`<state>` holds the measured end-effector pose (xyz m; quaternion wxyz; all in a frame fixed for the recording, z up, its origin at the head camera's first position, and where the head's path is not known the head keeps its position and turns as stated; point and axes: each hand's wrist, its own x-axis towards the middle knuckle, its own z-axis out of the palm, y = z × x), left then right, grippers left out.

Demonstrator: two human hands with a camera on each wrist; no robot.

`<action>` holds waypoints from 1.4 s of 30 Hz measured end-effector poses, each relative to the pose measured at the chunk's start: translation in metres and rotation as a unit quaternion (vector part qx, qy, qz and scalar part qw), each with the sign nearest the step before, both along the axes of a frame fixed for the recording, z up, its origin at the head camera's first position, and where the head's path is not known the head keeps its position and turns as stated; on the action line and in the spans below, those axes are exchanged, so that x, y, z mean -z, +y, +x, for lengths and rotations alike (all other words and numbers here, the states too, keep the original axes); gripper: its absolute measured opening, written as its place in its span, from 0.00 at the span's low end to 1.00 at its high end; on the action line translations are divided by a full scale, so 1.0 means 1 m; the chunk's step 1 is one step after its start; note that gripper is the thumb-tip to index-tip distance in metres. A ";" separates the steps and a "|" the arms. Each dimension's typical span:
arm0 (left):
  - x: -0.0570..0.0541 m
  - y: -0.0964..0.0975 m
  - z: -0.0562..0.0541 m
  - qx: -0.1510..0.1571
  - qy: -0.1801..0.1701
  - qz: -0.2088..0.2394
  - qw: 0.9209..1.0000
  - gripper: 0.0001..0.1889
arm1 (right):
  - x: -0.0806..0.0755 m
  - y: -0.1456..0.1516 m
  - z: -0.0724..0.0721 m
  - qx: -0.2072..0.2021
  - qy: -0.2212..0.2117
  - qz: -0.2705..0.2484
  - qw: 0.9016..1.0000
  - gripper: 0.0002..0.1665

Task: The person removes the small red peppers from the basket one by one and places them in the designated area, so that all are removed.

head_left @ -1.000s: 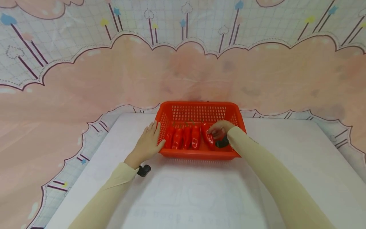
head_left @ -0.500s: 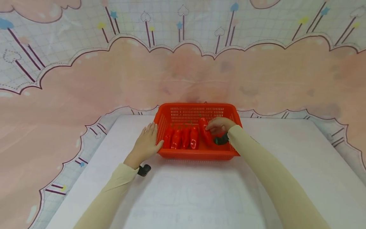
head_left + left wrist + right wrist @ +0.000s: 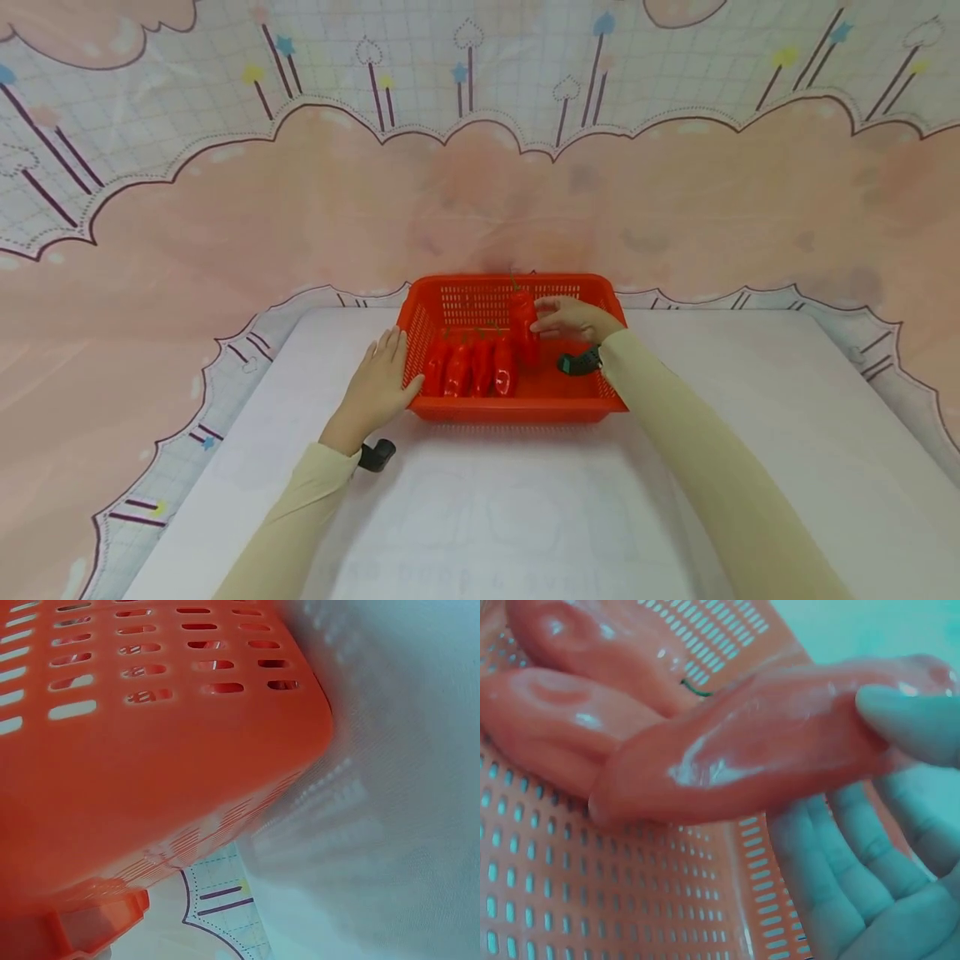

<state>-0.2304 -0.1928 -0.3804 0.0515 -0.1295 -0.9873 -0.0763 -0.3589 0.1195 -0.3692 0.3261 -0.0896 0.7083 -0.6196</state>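
A red plastic basket (image 3: 517, 410) with slotted walls stands on the white table. Inside, several shiny red peppers (image 3: 459, 367) with green stems lie side by side toward the left. My right hand (image 3: 572, 319) pinches another red pepper (image 3: 523, 327) between thumb and fingers. That pepper is raised, stem end up, over the basket's right-middle part. In the right wrist view the thumb (image 3: 913, 724) presses one side of the held pepper (image 3: 727, 754). With straight fingers, my left hand (image 3: 375, 387) rests against the basket's left wall; the left wrist view shows the basket wall (image 3: 165, 757) but little of the hand.
Behind the basket hangs a patterned peach-and-white cloth (image 3: 360, 225). The white tabletop (image 3: 480, 508) extends in front and to both sides. A black wrist camera (image 3: 377, 456) shows at the left wrist and another (image 3: 579, 362) at the right wrist, inside the basket.
My right hand has lifted the pepper from the basket floor and tilted it more upright, moving slightly up and left. My left hand has stayed at the basket's left side.
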 end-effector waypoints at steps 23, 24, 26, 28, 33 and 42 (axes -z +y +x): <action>0.002 0.001 0.001 -0.006 -0.004 0.004 1.000 0.40 | -0.035 0.010 0.011 0.020 0.016 -0.069 0.997 0.33; 0.002 0.001 0.001 -0.005 -0.004 0.003 1.000 0.40 | -0.037 0.011 0.012 0.018 0.019 -0.068 0.997 0.34; 0.002 0.000 0.000 -0.004 -0.001 0.004 1.000 0.40 | -0.042 0.013 0.014 0.014 0.027 -0.062 0.998 0.34; 0.001 0.001 -0.001 -0.003 0.004 0.006 1.000 0.39 | -0.046 0.015 0.017 0.012 0.036 -0.054 0.998 0.33; 0.000 0.001 -0.003 -0.005 0.008 0.007 1.000 0.40 | -0.057 0.022 0.024 0.006 0.047 -0.045 0.998 0.33; 0.005 0.000 -0.004 -0.007 -0.002 0.011 1.000 0.40 | -0.067 0.041 0.045 0.060 0.024 -0.056 0.996 0.34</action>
